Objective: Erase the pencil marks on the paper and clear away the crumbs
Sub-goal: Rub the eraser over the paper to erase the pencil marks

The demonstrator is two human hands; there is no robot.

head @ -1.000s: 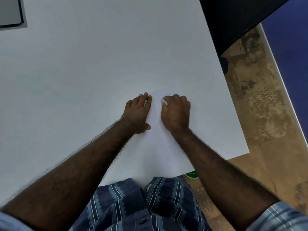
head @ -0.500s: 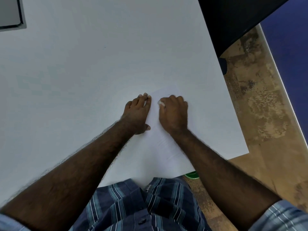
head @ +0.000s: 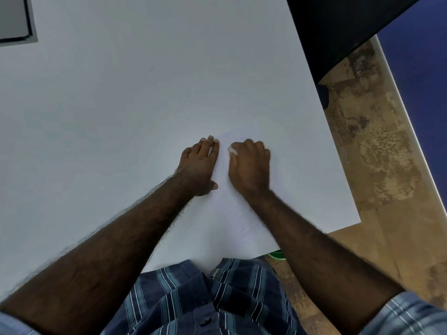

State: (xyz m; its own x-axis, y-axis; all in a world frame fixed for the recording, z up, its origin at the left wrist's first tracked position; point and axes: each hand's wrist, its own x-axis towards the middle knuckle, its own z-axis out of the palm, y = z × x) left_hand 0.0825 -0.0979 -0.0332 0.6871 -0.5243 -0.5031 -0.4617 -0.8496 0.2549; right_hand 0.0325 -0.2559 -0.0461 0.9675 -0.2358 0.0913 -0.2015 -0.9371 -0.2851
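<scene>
Eraser point(head: 232, 151) mostly hidden in right hand point(head: 250, 166); pencil marks point(head: 238, 211) too faint.

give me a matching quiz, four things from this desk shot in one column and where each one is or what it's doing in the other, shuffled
Things:
1. left hand
2. right hand
3. eraser
4. paper

States:
A. lies flat on the white table
B. white bit showing at the fingertips
C. fingers straight, pressing the sheet's edge
D. curled round something small

Pairs: 1-C, 2-D, 3-B, 4-A

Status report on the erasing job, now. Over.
Left hand flat, pressing the paper down. Right hand grips the white eraser on the sheet. Faint pencil marks remain nearer the body. Nothing in the way.
</scene>
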